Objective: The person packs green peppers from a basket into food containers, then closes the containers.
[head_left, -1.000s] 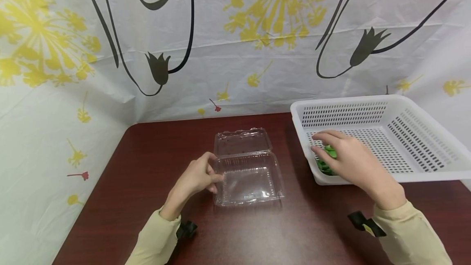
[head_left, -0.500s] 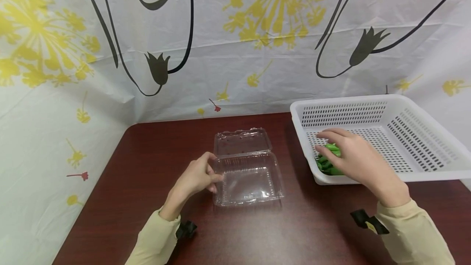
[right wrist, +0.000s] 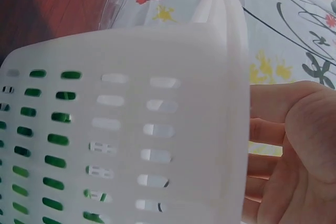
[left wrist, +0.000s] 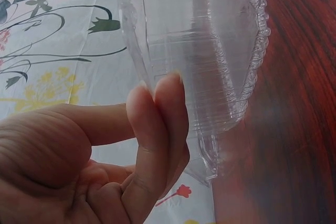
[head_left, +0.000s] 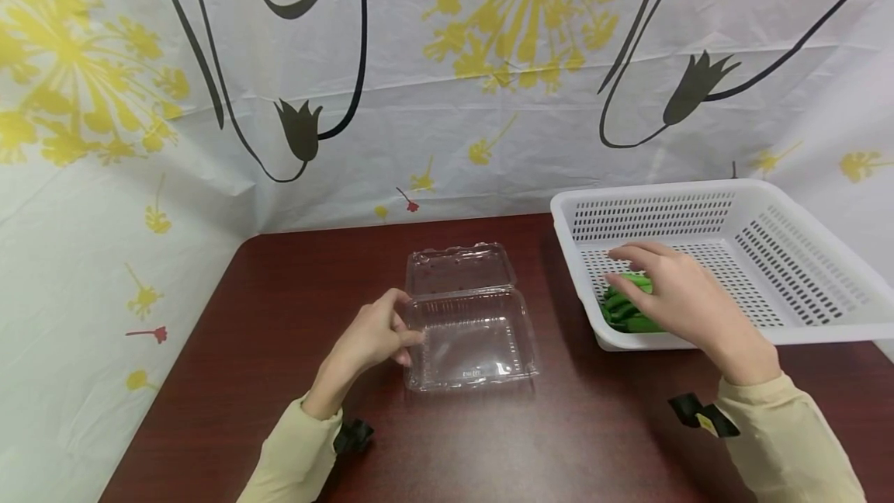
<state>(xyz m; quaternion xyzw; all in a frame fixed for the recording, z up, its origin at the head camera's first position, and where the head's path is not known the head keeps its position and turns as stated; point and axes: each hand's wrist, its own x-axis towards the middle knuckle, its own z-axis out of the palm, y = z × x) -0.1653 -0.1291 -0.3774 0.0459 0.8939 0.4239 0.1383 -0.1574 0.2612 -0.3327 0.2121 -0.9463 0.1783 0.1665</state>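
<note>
A clear plastic clamshell container (head_left: 469, 336) lies with its lid folded back on the table. My left hand (head_left: 373, 336) pinches its left edge; the left wrist view shows the fingertips (left wrist: 170, 95) at the container's rim. Over the left part of a white slotted basket (head_left: 803, 334), my right hand (head_left: 687, 297) hovers with fingers loosely curved, holding nothing. Long green peppers (head_left: 621, 309) lie below it in the basket's near left corner, partly hidden by the hand. In the right wrist view the basket's wall (right wrist: 205, 87) covers the fingertips, and green shows through the slots.
The dark red-brown table (head_left: 314, 278) ends at the back against a white sheet (head_left: 447, 130) printed with flowers. The basket's raised walls stand to the right of the container. A black band piece (head_left: 355, 436) sits at the left wrist.
My right hand has shifted slightly right over the basket, and more of the green peppers shows. The left hand and the container have stayed in place.
</note>
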